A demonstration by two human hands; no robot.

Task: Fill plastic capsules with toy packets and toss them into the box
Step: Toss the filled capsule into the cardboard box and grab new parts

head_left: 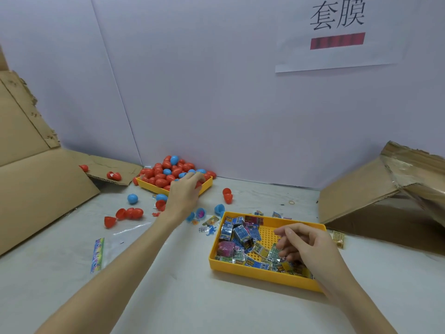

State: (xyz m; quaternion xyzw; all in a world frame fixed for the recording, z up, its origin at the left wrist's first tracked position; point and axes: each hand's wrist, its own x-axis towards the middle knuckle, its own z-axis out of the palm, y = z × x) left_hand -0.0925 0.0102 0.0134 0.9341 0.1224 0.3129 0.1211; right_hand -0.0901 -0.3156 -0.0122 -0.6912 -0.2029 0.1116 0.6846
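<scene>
A: Head view only. Left hand (185, 190) is reaching toward 11 o'clock, fingers curling over a red capsule (199, 184) at the near edge of the capsule tray (206, 188). Looks like it's gripping it, though the fingertips are partly hiding the thing.

B: Right hand?

A: Right hand (303, 247) is hovering over the packet tray (262, 276) at 4 o'clock, fingers loosely curled and dipping into the toy packets (237, 233). Thumb and forefinger are closing toward one packet, but blur is hiding the contact, so I cannot tell if it's holding anything.

B: Progress?

A: Judging early-to-middle of a cycle: both hands are fetching parts, nothing is being filled or closed right now. Capsule tray is heaped with red and blue shells, so plenty is left. Packet tray is roughly half covered, with bare yellow grid showing.

B: Anything done?

A: Hard to say. Loose capsules are lying around 10 o'clock, some open halves (113, 219), one blue capsule (132, 198) looking closed. Two red ones are sitting on the flap of the left cardboard box (36, 189) at 9 o'clock; its inside is out of view. Another cardboard box (385, 201) is lying tilted at 2 o'clock. Which box is the target, I cannot tell.

B: Remaining?

A: Pick, stuff, snap shut, toss, repeat.
</scene>
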